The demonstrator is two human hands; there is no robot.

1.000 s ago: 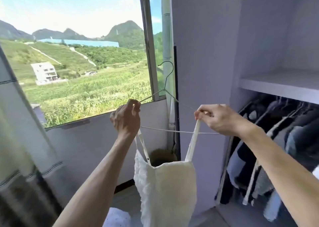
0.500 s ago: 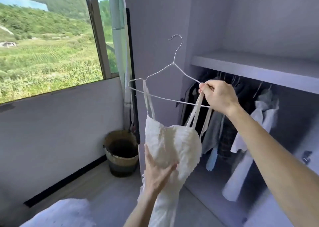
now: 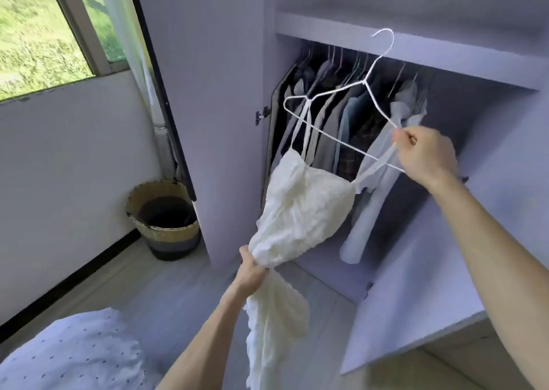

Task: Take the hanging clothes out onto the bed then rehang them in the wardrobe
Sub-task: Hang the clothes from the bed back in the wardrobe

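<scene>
White strap dress (image 3: pixel 306 205) hangs on a wire hanger (image 3: pixel 364 82); the right hand (image 3: pixel 427 158) pinches the hanger's end, and below it the left hand (image 3: pixel 252 274) grips the gathered fabric.

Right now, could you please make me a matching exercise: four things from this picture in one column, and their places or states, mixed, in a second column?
1 wire hanger
2 white dress
3 woven basket
4 dotted bedding

a on the floor beside the wardrobe door
b bunched in the left hand
c pinched at one end by the right hand
d bottom left of the view

Pairs: 1-c, 2-b, 3-a, 4-d
</scene>
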